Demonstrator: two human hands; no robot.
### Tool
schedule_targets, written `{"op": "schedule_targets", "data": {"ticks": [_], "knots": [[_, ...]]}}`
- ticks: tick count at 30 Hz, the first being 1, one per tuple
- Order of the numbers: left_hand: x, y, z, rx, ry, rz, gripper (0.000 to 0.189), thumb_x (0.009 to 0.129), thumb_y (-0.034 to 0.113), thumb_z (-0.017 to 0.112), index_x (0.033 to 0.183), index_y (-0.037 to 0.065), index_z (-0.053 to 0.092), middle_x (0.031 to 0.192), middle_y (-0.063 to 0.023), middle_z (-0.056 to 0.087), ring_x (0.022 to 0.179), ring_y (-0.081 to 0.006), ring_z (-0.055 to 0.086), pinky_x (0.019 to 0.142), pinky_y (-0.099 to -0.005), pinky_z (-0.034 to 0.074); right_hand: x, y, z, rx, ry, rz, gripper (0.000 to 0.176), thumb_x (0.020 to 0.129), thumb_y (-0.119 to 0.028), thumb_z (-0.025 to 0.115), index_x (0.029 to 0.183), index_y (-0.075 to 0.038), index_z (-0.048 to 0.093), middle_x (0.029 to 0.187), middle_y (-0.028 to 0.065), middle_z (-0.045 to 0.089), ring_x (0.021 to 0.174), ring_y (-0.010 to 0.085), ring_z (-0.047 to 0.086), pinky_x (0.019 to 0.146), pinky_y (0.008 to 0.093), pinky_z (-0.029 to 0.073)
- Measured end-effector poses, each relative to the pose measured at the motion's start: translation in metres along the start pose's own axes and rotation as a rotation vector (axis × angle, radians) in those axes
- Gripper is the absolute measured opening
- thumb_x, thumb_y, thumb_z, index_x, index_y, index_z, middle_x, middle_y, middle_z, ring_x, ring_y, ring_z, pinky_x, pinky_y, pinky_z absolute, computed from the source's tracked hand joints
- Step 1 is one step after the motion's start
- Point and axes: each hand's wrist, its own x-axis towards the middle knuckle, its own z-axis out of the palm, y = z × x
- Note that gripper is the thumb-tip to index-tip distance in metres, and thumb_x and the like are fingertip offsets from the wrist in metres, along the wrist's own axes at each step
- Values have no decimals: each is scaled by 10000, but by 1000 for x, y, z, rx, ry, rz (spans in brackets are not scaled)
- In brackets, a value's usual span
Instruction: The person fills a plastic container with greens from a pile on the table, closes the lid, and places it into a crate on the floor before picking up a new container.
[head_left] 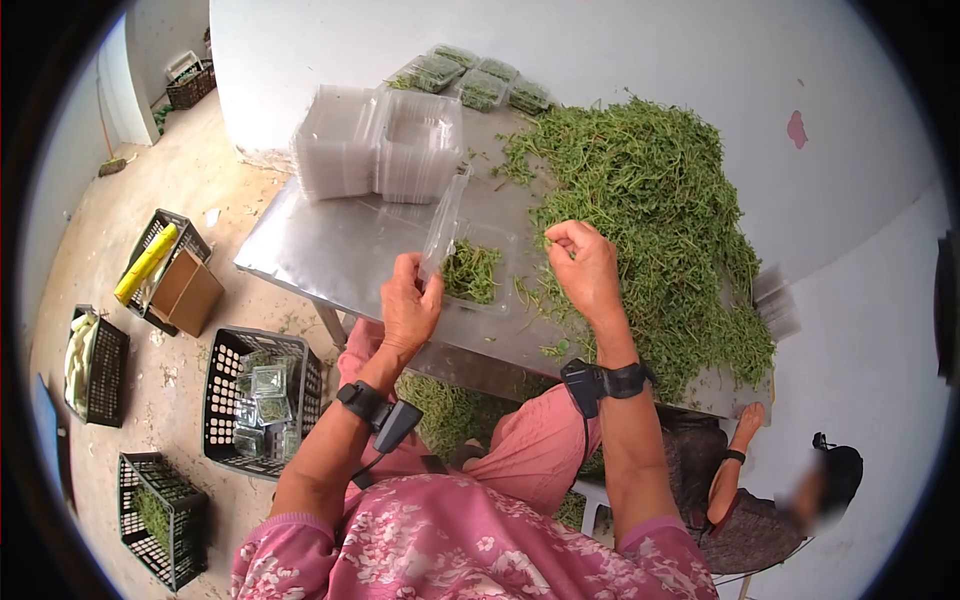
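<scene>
A clear plastic clamshell box [510, 262] lies on the metal table with its lid [445, 220] raised on the left side. Loose green leafy stems [472, 272] fill part of its base. My left hand [408, 308] pinches the near edge of the lid between thumb and fingers. To the right of the box, my right hand [584, 268] hovers with its fingers curled together. Whatever those fingers hold, if anything, is too small to make out. Beyond that hand rises a large heap of green stems [650, 200].
Stacked clear boxes [335, 145] stand at the table's [300, 240] back left, with several filled boxes [482, 88] behind. A black crate [222, 400] holding packed boxes sits on the floor at left; other crates surround it. Another person [735, 510] is at the right.
</scene>
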Motion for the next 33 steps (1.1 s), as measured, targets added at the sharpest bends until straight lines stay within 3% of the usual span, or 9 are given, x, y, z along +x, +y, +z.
{"op": "schedule_targets", "data": {"ticks": [2, 6, 9, 12, 18, 21, 24, 30, 33], "knots": [[0, -4, 1, 6, 5, 11, 227, 844, 109, 644, 1011, -4, 540, 688, -139, 631, 567, -240, 608, 570, -352, 488, 4, -15, 14, 7, -9, -42, 137, 801, 8, 629, 938, 3, 636, 853, 130, 623, 721, 264, 635, 663, 356, 506], [0, -3, 0, 9, -3, 0, 224, 844, 109, 645, 1009, -4, 543, 701, -142, 637, 577, -243, 616, 577, -358, 493, 3, -9, 49, -86, -146, -146, 208, 804, -42, 669, 1005, 7, 648, 908, 137, 644, 777, 250, 664, 726, 344, 522], [0, -4, 0, 4, 3, 31, 226, 843, 108, 646, 1013, 0, 542, 701, -143, 636, 576, -245, 615, 577, -359, 492, -5, -5, 52, -100, -338, -25, 240, 810, -60, 676, 1033, 20, 640, 939, 162, 645, 802, 258, 669, 741, 357, 525], [-1, -5, 1, -26, 12, 26, 230, 841, 104, 646, 1018, 5, 537, 698, -142, 633, 577, -246, 615, 579, -360, 492, -2, 1, 42, -76, -288, 12, 271, 811, -73, 685, 1057, 29, 634, 964, 181, 643, 811, 261, 672, 751, 371, 527], [0, -1, -1, 17, -12, 4, 233, 844, 102, 640, 1021, 5, 525, 708, -147, 640, 584, -251, 620, 583, -362, 493, -2, 0, 44, -58, -312, -53, 159, 799, -47, 657, 954, -13, 654, 928, 192, 643, 815, 373, 621, 775, 451, 479], [0, -3, 1, 6, 4, 33, 231, 843, 100, 639, 1018, 1, 526, 708, -147, 641, 576, -251, 618, 575, -364, 490, -6, -16, 53, -480, -388, -153, 92, 801, -12, 605, 881, -26, 647, 918, 179, 659, 877, 375, 630, 892, 524, 430], [1, -5, 2, 20, 7, 37, 229, 844, 99, 640, 1015, -2, 527, 694, -141, 633, 565, -235, 608, 568, -357, 487, -2, -18, 69, -517, -429, -153, 109, 796, 22, 551, 837, -34, 636, 887, 175, 660, 935, 381, 631, 934, 574, 372], [-1, -4, 3, -9, 25, 50, 211, 874, 123, 646, 1023, -2, 565, 644, -92, 592, 542, -133, 510, 522, -315, 440, 0, -4, 89, -463, -563, -173, 167, 802, 35, 528, 899, -33, 645, 922, 170, 674, 951, 369, 635, 912, 525, 393], [-1, -3, 3, 9, 17, 40, 233, 850, 104, 644, 1023, -3, 529, 647, -128, 601, 534, -214, 574, 544, -355, 466, 7, 1, 71, -308, -607, -181, 251, 749, 20, 600, 989, -34, 648, 974, 157, 677, 923, 343, 639, 910, 435, 398]]}}
